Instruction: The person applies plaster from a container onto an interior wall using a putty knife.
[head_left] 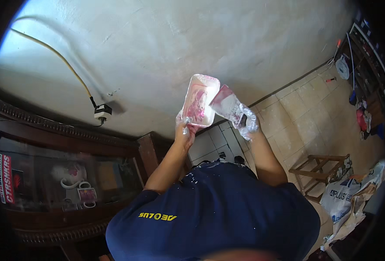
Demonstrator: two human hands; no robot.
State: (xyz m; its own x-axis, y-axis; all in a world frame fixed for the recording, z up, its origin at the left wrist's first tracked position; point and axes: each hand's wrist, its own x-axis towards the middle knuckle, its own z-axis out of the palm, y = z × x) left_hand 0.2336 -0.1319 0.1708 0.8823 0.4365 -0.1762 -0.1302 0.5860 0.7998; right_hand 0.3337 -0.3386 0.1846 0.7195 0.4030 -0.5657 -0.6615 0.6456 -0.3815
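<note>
My left hand (185,132) grips the lower end of a shallow rectangular white tray (216,89), held up in front of the wall. Pink and whitish paste is smeared across the tray's inside. In my right hand (248,123) is a wide-bladed putty knife (226,103), its blade coated with pale paste and its upper left corner at the tray's right rim. Whether blade and rim touch, I cannot tell. My fingers hide most of the knife's handle. Whitish, shiny smears cover both hands, heavier on the right.
A pale, patchy wall (136,56) rises ahead. At left, a yellow cable runs to a socket block (102,113) above a dark glass-fronted cabinet (66,152). To the right are a low wooden stool (316,172), a torn sack (344,195) and a cluttered shelf (368,56) on the tiled floor (294,113).
</note>
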